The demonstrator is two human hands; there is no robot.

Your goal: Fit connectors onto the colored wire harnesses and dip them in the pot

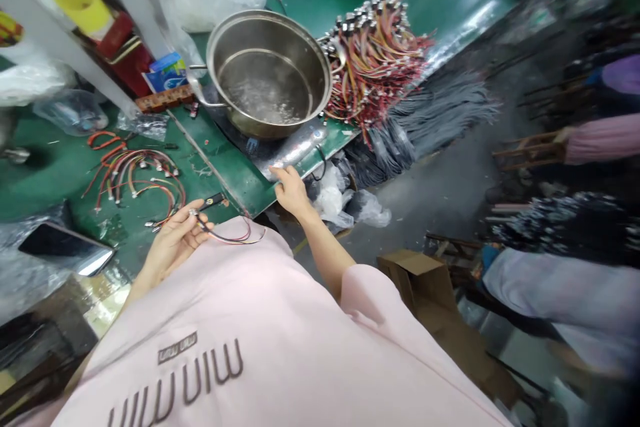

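My left hand [181, 238] is closed on a thin wire harness [240, 239], pinching it near a small connector. Its loose dark, red and pale wires trail over the front of my shirt. A small black piece [214, 200] juts out past those fingertips; whether it belongs to the harness I cannot tell. My right hand [293, 193] holds nothing. Its index finger reaches onto the front panel of a flat cooker [287, 150], the other fingers partly curled. On that cooker stands a steel pot [237, 117] with bubbling water inside.
A large pile of connector-ended wire harnesses [373, 63] lies right of the pot, with grey cables [440, 110] beside it. At left are a looser wire bunch [135, 170] and a phone [65, 248]. Plastic bags [335, 193] hang below the table edge; a cardboard box [425, 287] stands lower right.
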